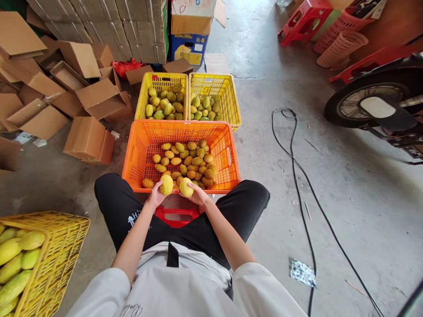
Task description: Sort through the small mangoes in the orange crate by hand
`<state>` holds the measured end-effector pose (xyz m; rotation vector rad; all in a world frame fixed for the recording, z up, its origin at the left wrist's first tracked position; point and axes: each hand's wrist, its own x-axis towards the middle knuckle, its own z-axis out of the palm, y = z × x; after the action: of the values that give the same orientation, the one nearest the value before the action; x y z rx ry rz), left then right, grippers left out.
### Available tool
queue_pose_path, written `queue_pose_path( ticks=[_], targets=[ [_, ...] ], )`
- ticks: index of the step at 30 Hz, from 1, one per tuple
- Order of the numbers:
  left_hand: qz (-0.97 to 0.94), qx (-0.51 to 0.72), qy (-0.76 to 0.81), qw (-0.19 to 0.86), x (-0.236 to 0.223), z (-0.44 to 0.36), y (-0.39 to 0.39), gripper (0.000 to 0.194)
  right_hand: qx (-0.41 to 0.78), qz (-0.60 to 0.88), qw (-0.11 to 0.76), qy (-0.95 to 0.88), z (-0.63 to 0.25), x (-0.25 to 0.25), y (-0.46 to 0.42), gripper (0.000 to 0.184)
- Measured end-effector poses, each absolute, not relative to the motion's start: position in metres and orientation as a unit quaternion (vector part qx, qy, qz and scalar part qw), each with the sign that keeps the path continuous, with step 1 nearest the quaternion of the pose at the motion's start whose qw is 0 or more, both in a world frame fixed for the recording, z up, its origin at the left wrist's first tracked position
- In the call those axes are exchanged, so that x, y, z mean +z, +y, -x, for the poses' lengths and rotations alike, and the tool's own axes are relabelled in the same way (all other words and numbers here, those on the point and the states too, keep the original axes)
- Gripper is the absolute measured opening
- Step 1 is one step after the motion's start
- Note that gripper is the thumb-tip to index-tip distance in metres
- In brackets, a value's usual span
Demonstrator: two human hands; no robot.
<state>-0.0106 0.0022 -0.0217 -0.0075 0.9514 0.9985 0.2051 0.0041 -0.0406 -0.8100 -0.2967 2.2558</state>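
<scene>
My left hand [157, 194] is closed around a yellow oval fruit [166, 185], seen near the front rim of the orange crate [139, 132]. Another yellow fruit [186, 187], of similar size, sits in the grip of my right hand [197, 193]. The two fruits are side by side with a small gap between them; I cannot tell their exact kind. Smaller yellow-orange and greenish fruits [196, 161] lie loose in the crate, mostly toward its middle and right. Part of the crate's front rim is hidden behind my hands.
Behind the orange crate stand two yellow crates [236, 99] of greenish-yellow fruit. Another yellow crate [62, 259] with long fruit is at lower left. Cardboard boxes [84, 138] are heaped on the left. A black cable [297, 189] and a motorcycle wheel [366, 94] are on the right.
</scene>
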Motion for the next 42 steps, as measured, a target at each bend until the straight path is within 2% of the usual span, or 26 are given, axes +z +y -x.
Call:
queue_pose_path(
  ticks=[10, 17, 24, 31, 35, 42],
  targets=[
    [-0.038, 0.469, 0.438, 0.766, -0.028, 0.008, 0.002, 0.031, 0.867, 0.32, 0.363, -0.119, -0.203, -0.043, 0.004, 0.047],
    [-0.035, 0.469, 0.447, 0.761, -0.029, 0.009, 0.002, 0.037, 0.891, 0.275, 0.355, -0.074, -0.204, -0.031, 0.009, 0.041],
    [0.0, 0.464, 0.448, 0.764, -0.019, 0.008, 0.004, 0.034, 0.876, 0.33, 0.347, -0.065, -0.206, -0.042, 0.007, 0.026],
    [0.044, 0.477, 0.42, 0.771, -0.015, 0.009, 0.005, 0.047, 0.866, 0.318, 0.373, -0.098, -0.203, -0.039, 0.005, 0.042],
    [0.03, 0.467, 0.413, 0.781, -0.015, 0.009, 0.005, 0.046, 0.868, 0.308, 0.374, -0.107, -0.202, -0.034, 0.006, 0.05],
    [0.019, 0.474, 0.433, 0.766, -0.019, 0.011, 0.003, 0.04, 0.868, 0.307, 0.378, -0.095, -0.202, -0.033, 0.006, 0.043]
  ],
)
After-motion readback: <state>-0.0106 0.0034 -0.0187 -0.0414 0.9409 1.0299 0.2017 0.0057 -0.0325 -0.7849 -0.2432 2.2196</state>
